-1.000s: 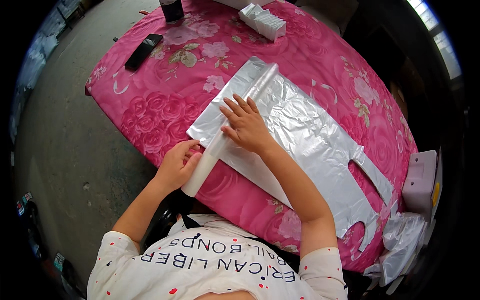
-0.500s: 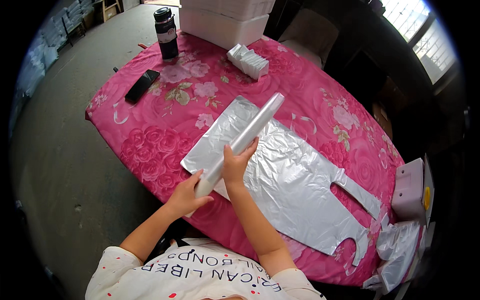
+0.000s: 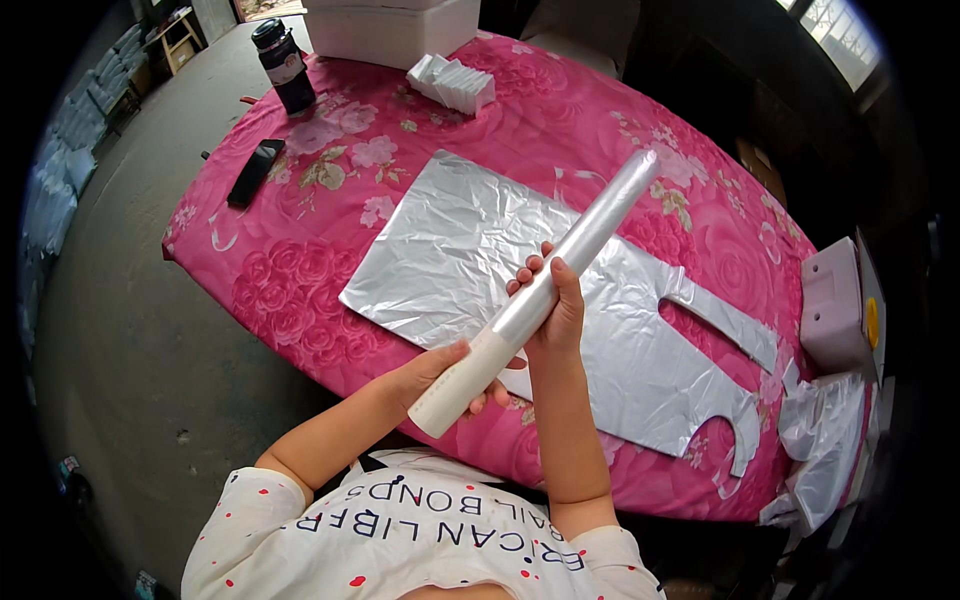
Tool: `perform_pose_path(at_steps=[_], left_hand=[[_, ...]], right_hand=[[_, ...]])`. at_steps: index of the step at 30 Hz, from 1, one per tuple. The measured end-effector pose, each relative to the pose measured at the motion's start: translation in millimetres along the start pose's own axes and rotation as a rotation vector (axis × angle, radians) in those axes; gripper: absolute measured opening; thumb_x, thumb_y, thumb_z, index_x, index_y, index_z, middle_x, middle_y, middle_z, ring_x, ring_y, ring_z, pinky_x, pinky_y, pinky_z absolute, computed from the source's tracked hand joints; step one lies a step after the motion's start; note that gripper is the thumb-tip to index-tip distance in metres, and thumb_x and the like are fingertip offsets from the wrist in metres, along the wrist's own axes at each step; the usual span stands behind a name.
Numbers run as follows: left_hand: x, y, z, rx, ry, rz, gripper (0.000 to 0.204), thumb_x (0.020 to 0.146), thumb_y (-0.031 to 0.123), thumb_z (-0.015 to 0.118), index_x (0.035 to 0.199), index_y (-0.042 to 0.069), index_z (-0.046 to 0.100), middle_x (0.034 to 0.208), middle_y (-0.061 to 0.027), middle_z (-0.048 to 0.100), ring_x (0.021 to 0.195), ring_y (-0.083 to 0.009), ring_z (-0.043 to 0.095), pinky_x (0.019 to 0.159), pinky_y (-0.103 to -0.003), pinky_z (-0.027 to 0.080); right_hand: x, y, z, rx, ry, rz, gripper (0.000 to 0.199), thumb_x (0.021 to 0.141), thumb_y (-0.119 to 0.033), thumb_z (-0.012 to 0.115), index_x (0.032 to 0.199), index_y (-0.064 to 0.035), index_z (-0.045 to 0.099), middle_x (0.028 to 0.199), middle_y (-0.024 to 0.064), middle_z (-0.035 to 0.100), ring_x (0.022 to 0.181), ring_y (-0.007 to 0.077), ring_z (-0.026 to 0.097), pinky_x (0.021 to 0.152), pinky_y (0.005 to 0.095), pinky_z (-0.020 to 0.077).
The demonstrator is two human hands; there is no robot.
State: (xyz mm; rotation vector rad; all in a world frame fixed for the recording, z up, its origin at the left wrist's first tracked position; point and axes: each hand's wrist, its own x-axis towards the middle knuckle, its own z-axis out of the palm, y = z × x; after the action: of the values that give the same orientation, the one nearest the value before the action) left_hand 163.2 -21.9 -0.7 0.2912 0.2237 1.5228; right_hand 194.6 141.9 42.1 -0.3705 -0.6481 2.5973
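A long, tight roll of translucent whitish plastic bags (image 3: 603, 212) is held slantwise, its far end pointing up and right. My left hand (image 3: 432, 372) is closed around the roll's near, whiter end, with fingertips showing beneath it. Midway along, my right hand (image 3: 564, 315) wraps the roll from below, thumb on one side and fingers on the other. Below both hands a flat stack of silvery plastic vest bags (image 3: 415, 255) lies spread on the table, its two handle loops toward the right. The roll hides part of the stack.
A pink floral cloth (image 3: 300, 290) covers the table. Toward the back stand a dark bottle (image 3: 285, 75), a white foam box (image 3: 390, 35) and a bundle of small white packets (image 3: 452, 84). A phone (image 3: 256, 172) lies at left; a pale pink box (image 3: 832, 295) and crumpled plastic (image 3: 822, 420) are at right.
Both hands have lifted the roll off the flat bags and moved it to the right and toward me. My right hand now wraps around it from below.
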Motion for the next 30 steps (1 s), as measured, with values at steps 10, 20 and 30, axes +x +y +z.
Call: perform_pose_path(at_steps=[10, 20, 30], left_hand=[[25, -26, -5, 0.886, 0.747, 0.144, 0.047, 0.095, 0.037, 0.034, 0.126, 0.002, 0.042, 0.090, -0.0085, 0.057, 0.071, -0.0144, 0.057, 0.062, -0.028, 0.047], [-57, -27, 11, 0.892, 0.822, -0.468, 0.033, 0.092, 0.028, 0.050, 0.113, 0.003, 0.051, 0.081, -0.0046, 0.056, 0.064, -0.0108, 0.055, 0.059, -0.027, 0.049], [-94, -38, 13, 0.872, 0.852, -0.494, 0.032, 0.088, 0.021, 0.056, 0.114, 0.003, 0.050, 0.086, -0.0059, 0.055, 0.069, -0.0120, 0.055, 0.063, -0.028, 0.049]], right_hand=[[-29, 35, -36, -0.408, 0.177, -0.068, 0.056, 0.078, -0.015, 0.066, 0.121, 0.0030, 0.035, 0.086, 0.0108, 0.052, 0.074, 0.0163, 0.056, 0.067, 0.0286, 0.0498], [17, -55, -113, -0.512, 0.331, 0.003, 0.046, 0.081, -0.024, 0.065, 0.116, 0.0000, 0.046, 0.095, 0.0083, 0.059, 0.083, 0.0146, 0.058, 0.076, 0.0266, 0.0476], [19, -87, -98, -1.356, -0.026, 0.311, 0.027, 0.083, -0.027, 0.063, 0.090, -0.0005, 0.062, 0.081, 0.0012, 0.060, 0.071, 0.0085, 0.053, 0.064, 0.0222, 0.0436]])
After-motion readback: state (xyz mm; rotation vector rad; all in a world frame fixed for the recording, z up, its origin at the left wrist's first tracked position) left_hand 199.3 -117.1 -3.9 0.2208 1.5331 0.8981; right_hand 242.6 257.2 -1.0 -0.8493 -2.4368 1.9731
